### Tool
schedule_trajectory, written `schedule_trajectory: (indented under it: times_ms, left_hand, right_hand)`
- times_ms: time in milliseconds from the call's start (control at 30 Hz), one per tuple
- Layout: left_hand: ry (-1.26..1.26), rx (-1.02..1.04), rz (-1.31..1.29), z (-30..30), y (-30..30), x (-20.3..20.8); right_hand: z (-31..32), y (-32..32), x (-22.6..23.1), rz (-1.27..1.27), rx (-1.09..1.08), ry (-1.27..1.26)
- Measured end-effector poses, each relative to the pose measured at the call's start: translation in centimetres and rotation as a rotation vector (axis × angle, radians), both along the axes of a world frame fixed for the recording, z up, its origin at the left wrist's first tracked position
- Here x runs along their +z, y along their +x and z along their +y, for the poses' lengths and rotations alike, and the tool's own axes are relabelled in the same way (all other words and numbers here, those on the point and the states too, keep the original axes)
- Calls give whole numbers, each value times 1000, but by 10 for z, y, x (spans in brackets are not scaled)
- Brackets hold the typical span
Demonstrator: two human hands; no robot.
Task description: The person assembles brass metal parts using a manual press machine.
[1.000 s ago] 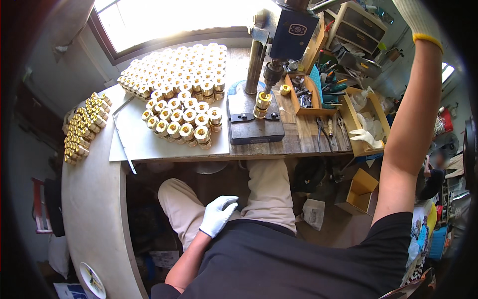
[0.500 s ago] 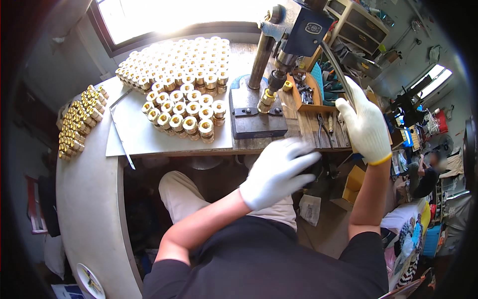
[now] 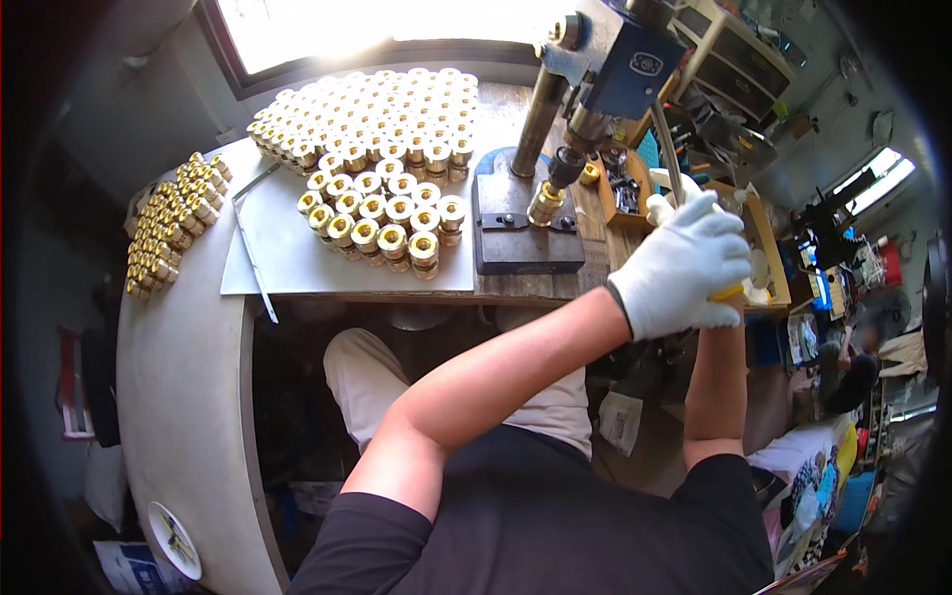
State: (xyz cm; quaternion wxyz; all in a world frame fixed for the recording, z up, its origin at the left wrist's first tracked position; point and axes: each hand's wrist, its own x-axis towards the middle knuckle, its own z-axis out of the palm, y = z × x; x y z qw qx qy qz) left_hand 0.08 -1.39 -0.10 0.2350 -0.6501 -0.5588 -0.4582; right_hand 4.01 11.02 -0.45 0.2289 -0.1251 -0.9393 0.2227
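Observation:
My white-gloved left hand [image 3: 684, 263] reaches across to the right and covers much of my right hand. Its fingers and thumb are apart, lying over the back and wrist of the other glove. My right hand [image 3: 658, 206], also gloved, shows only in part; its fingers are at the drill press's lever [image 3: 664, 144] and look wrapped round it. The blue drill press [image 3: 635, 64] stands left of both hands. Under its chuck [image 3: 567, 167] a brass fitting [image 3: 546, 203] sits upright on the dark base [image 3: 529, 256], with neither hand touching it.
Rows of brass fittings [image 3: 367, 114] cover the white sheet [image 3: 260, 266] left of the press. Another cluster [image 3: 174, 223] stands on the grey side table [image 3: 178, 377]. A wooden tray of small metal parts [image 3: 625, 213] lies right of the press. Another person [image 3: 851, 372] is at the far right.
My left hand has moved right and up, from in front of the press base onto my right hand. My right hand stays at the lever. The view has shifted slightly.

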Motion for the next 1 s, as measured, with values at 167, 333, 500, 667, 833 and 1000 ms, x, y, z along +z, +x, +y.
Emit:
schedule_trajectory:
  times_ms: [167,333,500,667,833,1000]
  left_hand:
    - [-90,-11,-118,-74,42,-36]
    - [-96,652,-314,-206,9,-96]
    - [-315,1101,-357,-230,-43,-119]
    - [-338,1115,-231,-231,-55,-127]
    - [-221,1085,-194,-243,-29,-133]
    - [6,993,-496,-259,-8,-148]
  right_hand:
    - [-23,29,3,262,-21,87]
    - [-9,50,-3,838,242,45]
    - [51,55,102,781,-83,615]
    - [74,-8,203,921,102,540]
    - [21,-42,84,581,147,-64]
    - [-41,-63,-53,160,176,-109]
